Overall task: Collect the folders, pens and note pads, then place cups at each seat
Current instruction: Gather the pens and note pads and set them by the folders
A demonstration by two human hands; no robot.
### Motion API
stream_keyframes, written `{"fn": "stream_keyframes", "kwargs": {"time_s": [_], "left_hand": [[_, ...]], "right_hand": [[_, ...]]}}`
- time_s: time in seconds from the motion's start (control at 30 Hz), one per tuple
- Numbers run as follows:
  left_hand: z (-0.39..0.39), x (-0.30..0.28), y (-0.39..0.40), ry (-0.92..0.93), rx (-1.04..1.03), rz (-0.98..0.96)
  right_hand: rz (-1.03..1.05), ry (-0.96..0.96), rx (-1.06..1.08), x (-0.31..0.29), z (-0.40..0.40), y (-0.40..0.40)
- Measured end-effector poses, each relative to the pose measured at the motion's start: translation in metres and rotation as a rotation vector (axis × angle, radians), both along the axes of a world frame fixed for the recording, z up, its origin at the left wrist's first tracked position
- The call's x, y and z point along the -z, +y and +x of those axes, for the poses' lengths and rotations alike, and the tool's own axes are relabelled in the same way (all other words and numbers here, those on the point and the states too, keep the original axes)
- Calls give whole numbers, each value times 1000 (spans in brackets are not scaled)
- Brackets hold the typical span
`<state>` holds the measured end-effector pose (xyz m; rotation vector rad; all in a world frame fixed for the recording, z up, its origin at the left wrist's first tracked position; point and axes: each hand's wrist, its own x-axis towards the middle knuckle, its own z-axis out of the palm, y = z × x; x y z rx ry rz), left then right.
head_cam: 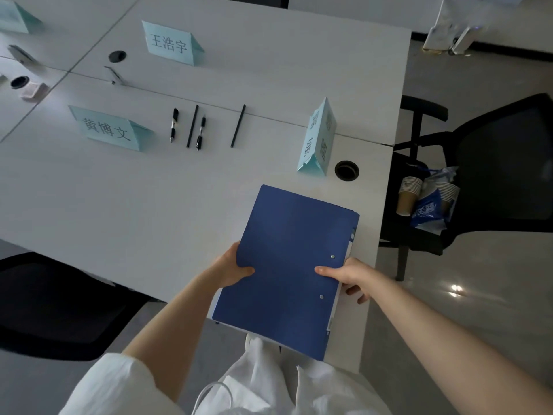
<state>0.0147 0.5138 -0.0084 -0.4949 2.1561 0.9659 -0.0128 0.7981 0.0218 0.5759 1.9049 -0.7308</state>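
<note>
Over the table's (179, 205) near corner, both hands are gripping the blue folder stack (287, 265): left hand (230, 269) pinching its 9 o'clock edge, right hand (348, 277) its 3 o'clock edge. Its long axis is running 1 to 7 o'clock. Pens (174, 124) are lying at 11 o'clock, nearer the left hand.

White table (119, 205), black chairs (493, 163)

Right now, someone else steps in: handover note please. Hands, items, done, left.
Left hand and right hand both grip the blue folder over the table's near edge.
Two pens and two black pencils lie between the name cards.
Paper cups are stacked on the chair.
Done: folder in hand.
Left: pens, pencils, then cups at the seats.
</note>
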Motion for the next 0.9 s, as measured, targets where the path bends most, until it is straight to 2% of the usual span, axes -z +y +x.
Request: {"fn": "stream_keyframes", "kwargs": {"time_s": [0.17,0.43,0.6,0.9], "left_hand": [[8,2,-3,-2,-59,-39],[12,1,-27,-68,-146,10],[0,-22,-67,97,-198,-25],[-29,-75,-149,329,-335,153]], "right_hand": [[10,78,-16,-2,5,-4],[73,251,26,-11,12,-14],[248,500,52,-38,10,-37],[24,653,22,-77,0,-147]]}}
